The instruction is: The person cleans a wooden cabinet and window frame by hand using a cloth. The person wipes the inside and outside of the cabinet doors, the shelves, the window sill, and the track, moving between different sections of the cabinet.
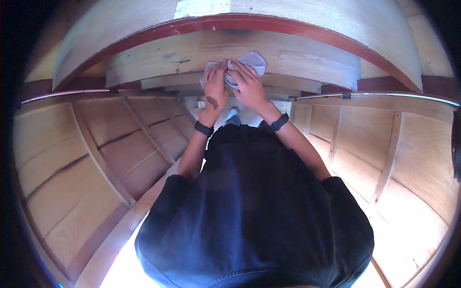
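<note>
Both hands are at a pale, whitish-lavender cloth (254, 61) in front of a wooden shelf board (173, 55). Bunched folds of it show between and beyond my fingers, and one corner spreads out to the right. My left hand (215, 81) grips the cloth's left part, fingers bent over it. Close beside it, my right hand (248, 86) has its fingers curled on the cloth's right part. Dark bands circle both wrists, and a dark patch marks the skin above the left one. Whether the cloth wraps anything cannot be seen.
Above the hands runs a red-edged shelf (249, 20) with a paper label (201, 8) on its face. Open wooden door panels with battens stand to the left (96, 139) and right (370, 139). Lower boards and my shoe (233, 113) show beneath.
</note>
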Demonstrator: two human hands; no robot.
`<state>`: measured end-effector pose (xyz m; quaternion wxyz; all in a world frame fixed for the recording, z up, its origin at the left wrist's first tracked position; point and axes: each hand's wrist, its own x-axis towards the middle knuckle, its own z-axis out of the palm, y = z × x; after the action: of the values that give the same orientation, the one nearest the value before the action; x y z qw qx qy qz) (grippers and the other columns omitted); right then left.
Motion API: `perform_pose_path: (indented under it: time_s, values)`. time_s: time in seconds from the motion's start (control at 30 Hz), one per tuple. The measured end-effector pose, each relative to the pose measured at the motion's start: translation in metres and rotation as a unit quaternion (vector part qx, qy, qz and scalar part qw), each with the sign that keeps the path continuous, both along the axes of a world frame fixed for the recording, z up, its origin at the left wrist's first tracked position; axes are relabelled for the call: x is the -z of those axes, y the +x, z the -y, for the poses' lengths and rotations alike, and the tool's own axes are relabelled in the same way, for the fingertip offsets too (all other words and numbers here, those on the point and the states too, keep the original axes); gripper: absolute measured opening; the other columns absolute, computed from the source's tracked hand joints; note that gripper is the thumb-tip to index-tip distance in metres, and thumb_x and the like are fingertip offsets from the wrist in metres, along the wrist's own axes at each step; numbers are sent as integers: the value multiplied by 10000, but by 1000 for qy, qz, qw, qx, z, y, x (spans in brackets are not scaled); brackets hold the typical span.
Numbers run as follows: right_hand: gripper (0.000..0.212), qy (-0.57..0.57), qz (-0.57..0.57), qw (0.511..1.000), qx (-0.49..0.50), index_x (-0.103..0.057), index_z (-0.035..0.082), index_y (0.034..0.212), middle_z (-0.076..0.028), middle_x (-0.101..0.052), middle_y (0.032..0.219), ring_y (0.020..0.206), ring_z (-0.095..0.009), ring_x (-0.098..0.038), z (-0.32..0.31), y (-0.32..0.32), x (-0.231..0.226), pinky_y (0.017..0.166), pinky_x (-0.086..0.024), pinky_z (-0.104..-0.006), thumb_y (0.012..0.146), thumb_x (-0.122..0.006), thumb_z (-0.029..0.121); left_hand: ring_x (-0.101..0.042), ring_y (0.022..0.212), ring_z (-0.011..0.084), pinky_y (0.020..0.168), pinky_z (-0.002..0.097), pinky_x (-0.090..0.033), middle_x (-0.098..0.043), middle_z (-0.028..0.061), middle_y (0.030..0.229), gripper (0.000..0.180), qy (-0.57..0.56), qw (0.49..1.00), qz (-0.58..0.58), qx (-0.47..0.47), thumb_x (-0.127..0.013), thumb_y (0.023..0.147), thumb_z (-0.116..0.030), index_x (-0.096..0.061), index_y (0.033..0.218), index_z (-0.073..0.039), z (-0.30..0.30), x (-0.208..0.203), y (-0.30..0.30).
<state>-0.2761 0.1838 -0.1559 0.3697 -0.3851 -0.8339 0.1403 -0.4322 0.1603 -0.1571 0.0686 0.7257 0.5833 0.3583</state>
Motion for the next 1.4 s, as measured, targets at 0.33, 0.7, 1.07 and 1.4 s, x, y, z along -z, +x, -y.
perform_pose_path:
  time_s: [0.33,0.7,1.07,1.4]
  values:
    - [586,-21,30,989,142,-585,60,1281,-213,-545,1474,1420,-374,-474,19,142,-5,1198,-323,-539,716,-712,-28,-472,1422,317,1146,476,-360,-538,159,1496,661,-6,977,-6,213,-545,785,88,-507,1432,-42,-28,-7,122]
    - [540,2,7,970,242,-592,72,1201,-219,-553,1461,1409,-400,-479,19,105,1,1193,-323,-586,686,-683,-64,-486,1415,303,1151,463,-371,-547,131,1500,692,-24,975,5,219,-568,772,87,-516,1446,-58,-24,-7,108]
    - [610,-7,12,997,70,-573,70,1280,-214,-533,1487,1431,-370,-464,4,13,-2,1191,-327,-540,687,-680,-24,-493,1406,333,1155,496,-358,-580,131,1467,690,-15,999,15,45,-489,710,142,-566,1374,-33,-3,-4,14]
    - [693,-37,69,989,128,-576,79,1351,-195,-503,1515,1453,-351,-431,7,94,-7,1207,-325,-496,697,-805,50,-469,1418,302,1167,483,-327,-500,122,1533,671,-5,993,-83,86,-584,778,44,-527,1439,-54,-17,-4,62]
